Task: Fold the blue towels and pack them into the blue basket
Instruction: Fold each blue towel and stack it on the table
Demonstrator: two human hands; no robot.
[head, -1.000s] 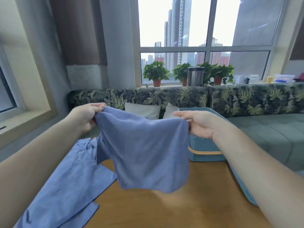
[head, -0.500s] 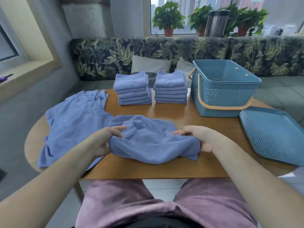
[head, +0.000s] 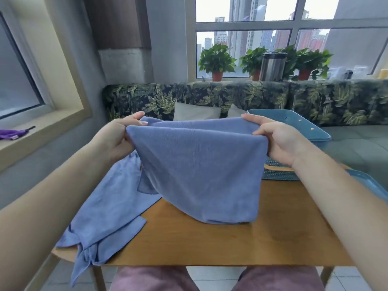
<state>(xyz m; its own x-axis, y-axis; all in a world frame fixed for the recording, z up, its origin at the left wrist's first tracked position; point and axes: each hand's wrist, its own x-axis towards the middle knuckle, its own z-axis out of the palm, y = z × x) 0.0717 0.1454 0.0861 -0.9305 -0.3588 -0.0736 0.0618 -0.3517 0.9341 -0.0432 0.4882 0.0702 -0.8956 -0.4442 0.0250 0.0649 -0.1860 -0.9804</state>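
Between both hands, blue towel

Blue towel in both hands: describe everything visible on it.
The plain blue cloth towel looks soft and finely woven, doubled so two layers show along its top edge. It hangs with that edge stretched roughly level, the left hand pinching one upper corner, the right hand the other. Its lower edge sags toward the wooden table; contact there is unclear.
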